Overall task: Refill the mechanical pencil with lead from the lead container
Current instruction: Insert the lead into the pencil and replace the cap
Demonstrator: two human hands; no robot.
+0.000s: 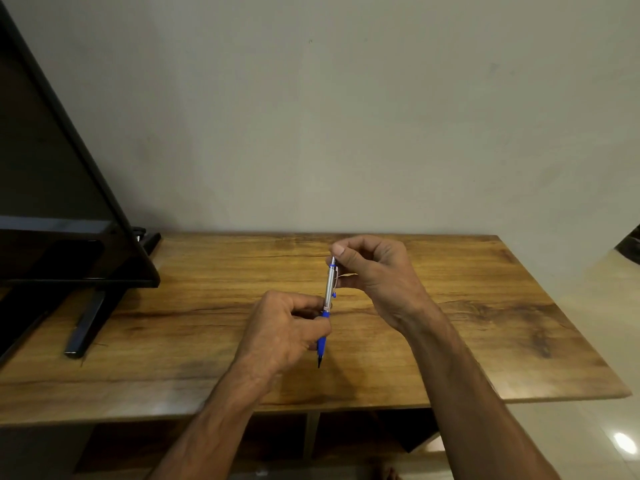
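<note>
A mechanical pencil (328,292) with a silver barrel, blue grip and dark tip is held nearly upright above the wooden table (485,323), tip pointing down. My left hand (284,327) is closed around its blue grip. My right hand (374,268) pinches the pencil's top end between thumb and forefinger, where the cap sits. No lead container shows in view; whether my right hand also holds something small is hidden by the curled fingers.
A dark flat screen (52,188) on a black stand (86,327) occupies the table's left side. A plain wall rises behind the table. Open shelves (311,438) lie under the tabletop, and a tiled floor (588,438) shows at the right.
</note>
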